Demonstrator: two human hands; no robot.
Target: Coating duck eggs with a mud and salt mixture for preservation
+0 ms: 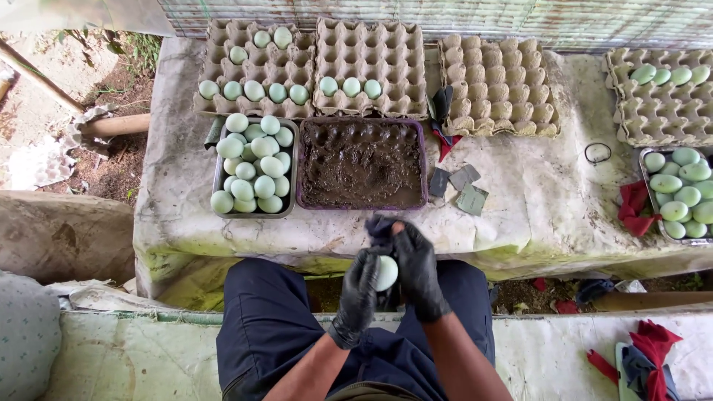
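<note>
1. Both gloved hands cup one pale egg [385, 272] just off the table's [535, 208] near edge, above the lap: left hand [358, 297] closes under it, right hand [417, 271] pinches a dark cloth [380, 226] against its top.
2. By my judgement the egg is light, smooth and brittle, safest cradled around its sides with soft pressure.
3. Left on the table, a metal tray [254, 169] holds piled eggs.
4. At centre sits a mud tray [362, 163], cartons [312, 68] behind along the far edge.
5. At the right edge, another egg tray [679, 191].
</note>
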